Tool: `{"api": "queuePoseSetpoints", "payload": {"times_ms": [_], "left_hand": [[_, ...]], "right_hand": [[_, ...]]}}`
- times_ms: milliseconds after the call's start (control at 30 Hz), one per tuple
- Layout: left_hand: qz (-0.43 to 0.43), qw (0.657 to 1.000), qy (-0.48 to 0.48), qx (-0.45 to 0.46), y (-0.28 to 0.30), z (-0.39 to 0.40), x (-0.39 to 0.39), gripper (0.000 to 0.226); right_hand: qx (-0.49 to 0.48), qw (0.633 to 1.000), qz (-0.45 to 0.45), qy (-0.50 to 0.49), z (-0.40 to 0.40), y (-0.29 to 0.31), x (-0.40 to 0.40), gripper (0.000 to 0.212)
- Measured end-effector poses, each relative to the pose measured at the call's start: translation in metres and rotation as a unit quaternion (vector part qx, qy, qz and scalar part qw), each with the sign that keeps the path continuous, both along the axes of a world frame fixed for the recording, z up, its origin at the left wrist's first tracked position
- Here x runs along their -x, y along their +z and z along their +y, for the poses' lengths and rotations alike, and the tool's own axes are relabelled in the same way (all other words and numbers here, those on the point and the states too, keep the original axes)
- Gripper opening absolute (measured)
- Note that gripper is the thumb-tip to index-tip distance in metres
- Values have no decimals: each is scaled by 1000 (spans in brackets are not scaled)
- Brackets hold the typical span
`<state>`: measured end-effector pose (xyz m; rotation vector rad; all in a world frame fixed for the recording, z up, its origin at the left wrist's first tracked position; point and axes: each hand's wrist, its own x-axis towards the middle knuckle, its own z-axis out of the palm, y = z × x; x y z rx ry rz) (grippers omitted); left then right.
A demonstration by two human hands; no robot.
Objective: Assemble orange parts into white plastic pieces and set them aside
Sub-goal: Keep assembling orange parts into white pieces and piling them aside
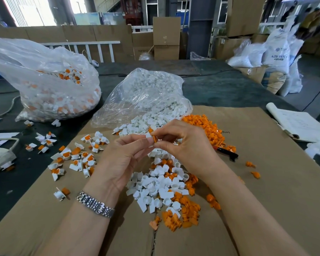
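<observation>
Bench (229, 89): dark top reaching away to the far edge; a flattened sheet of cardboard (266, 182) covers its near and right part
Left bag (44, 80): big clear plastic bag near the bench's left edge, full of white pieces with orange parts already in them
Middle bag (142, 95): clear bag of plain white pieces at the far edge of the cardboard; its mouth spills them toward the near edge
White heap (155, 189): loose white pieces on the cardboard, under and between the two wrists
Orange heap (207, 130): loose orange parts beside the white ones, toward the right; more lie at the near end of the white heap
Finished pile (76, 157): assembled white-and-orange pieces scattered toward the left edge, some on the cardboard, some on the dark top
Papers (299, 124): at the right edge of the bench
Left hand (122, 159): raised above the heaps; thumb and fingers pinch a white piece (149, 136); a metal watch band (95, 204) on the wrist
Right hand (185, 145): raised, fingertips meeting the left hand's; pinches an orange part (155, 139) set against the white piece
Pen (227, 153): black, on the cardboard just right of the right hand
</observation>
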<state>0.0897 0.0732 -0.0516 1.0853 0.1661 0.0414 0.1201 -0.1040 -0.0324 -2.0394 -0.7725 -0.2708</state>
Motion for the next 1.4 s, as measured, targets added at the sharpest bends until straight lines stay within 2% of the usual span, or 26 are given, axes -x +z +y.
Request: {"api": "queuePoseSetpoints", "payload": {"times_ms": [67,133,200,267,333,500,567,700,800,900,967,1100,1400], "left_hand": [[3,1000,4,5,-1,0,-1,18],[9,1000,12,19,-1,1,-2,26],[18,999,21,33,-2,2,-2,33],[23,999,23,40,-2,2,-2,33],[30,999,21,38,-2,2,-2,32],[34,999,22,26,-2,0,-2,43],[36,999,26,23,-1,-1,-1,53],[33,999,34,8,1,-2,0,52],[27,999,36,-9,1,-4,1,45],[21,999,38,-23,1,-4,1,42],[14,999,43,-19,1,-4,1,44],[-7,998,56,-11,1,-3,1,42],[-16,997,70,-20,2,-4,1,35]], "right_hand": [[6,1000,21,-22,-5,1,-4,26],[43,993,27,-109,-16,2,-10,27],[161,959,43,-228,-28,0,-17,36],[287,904,107,-297,-37,-4,-20,53],[350,873,154,-302,-39,-8,-21,62],[402,862,126,-283,-34,-9,-17,50],[405,864,117,-275,-32,-9,-16,41],[362,886,103,-269,-31,-5,-16,35],[282,923,111,-238,-33,4,-13,31],[159,957,184,-155,-34,24,-5,24],[139,955,242,-98,-35,35,4,18],[116,929,352,-10,-28,40,18,20],[187,929,317,28,-13,40,22,30]]}}
